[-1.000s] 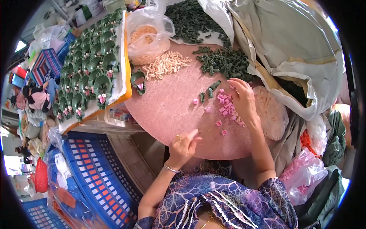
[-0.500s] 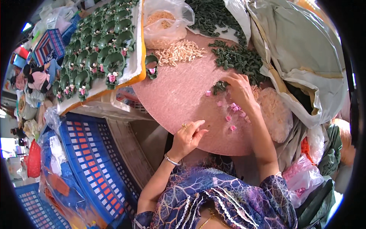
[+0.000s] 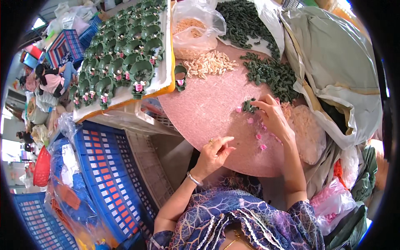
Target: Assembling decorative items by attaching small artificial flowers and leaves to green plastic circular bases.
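Observation:
My left hand hovers over the near edge of a round pink tabletop. Its index finger and thumb stand apart with nothing visible between them; the other fingers curl in. On the right, the stretched fingers of my right hand touch a small cluster of dark green pieces, and the thumb is mostly hidden. Small pink pieces are scattered beside and below that hand. Farther back lie a heap of green pieces and a pile of cream-coloured pieces.
At the left, a white board with a yellow edge carries rows of green pot-like figures; one more green figure stands beside it. Blue plastic baskets sit below. A large pale sack rises at the right. Another person sits far left.
The view has shifted, so the scene sits farther right and lower. My right hand still works at the green cluster, its fingers lower over it. My left thumb and index finger are slightly closer together.

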Demonstrator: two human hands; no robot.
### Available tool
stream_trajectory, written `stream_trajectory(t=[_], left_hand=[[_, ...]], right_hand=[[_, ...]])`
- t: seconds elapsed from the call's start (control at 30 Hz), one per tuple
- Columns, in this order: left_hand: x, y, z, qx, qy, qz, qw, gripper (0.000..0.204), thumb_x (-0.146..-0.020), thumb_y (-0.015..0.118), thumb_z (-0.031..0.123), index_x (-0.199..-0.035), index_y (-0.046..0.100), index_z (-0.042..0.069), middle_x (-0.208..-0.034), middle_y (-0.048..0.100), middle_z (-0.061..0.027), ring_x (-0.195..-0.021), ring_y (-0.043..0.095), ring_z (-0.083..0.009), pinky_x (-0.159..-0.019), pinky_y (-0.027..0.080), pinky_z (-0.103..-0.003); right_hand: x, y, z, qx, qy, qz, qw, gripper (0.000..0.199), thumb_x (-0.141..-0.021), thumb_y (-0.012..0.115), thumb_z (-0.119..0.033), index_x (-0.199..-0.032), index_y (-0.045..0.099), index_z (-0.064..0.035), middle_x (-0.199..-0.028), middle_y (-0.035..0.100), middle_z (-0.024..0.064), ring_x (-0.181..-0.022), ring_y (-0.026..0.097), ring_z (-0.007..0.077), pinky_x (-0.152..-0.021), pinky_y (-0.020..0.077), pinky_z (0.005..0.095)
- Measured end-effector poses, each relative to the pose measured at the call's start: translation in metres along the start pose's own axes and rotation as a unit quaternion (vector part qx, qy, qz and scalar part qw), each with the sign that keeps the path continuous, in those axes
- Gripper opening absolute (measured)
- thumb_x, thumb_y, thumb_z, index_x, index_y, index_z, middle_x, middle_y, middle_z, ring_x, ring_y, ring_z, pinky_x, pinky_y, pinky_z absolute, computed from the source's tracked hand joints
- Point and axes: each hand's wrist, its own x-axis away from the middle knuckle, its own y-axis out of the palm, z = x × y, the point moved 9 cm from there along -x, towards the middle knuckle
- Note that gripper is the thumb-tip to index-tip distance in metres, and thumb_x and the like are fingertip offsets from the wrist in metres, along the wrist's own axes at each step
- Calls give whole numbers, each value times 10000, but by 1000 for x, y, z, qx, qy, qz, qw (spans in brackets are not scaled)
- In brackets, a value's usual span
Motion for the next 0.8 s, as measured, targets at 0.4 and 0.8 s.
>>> stream_trajectory(t=[0.4,0.8], left_hand=[[-112,-106,-75,-441,22,162,882,393,-884,665,127,-1257,603,19,-1170,660,-172,-1077,630,-352,-1012,399,-479],[26,-13,19,-283,80,88,952,382,-797,777,22,-1164,680,-19,-1164,670,-140,-1021,645,-313,-890,530,-412]], right_hand=[[15,-20,4,0,-24,135,991,197,-848,694,-48,-1042,719,-33,-1032,700,96,-966,657,288,-887,481,387],[57,47,-41,-293,176,42,939,600,-930,648,-31,-1477,405,-2,-1115,711,196,-799,682,192,-691,559,326]])
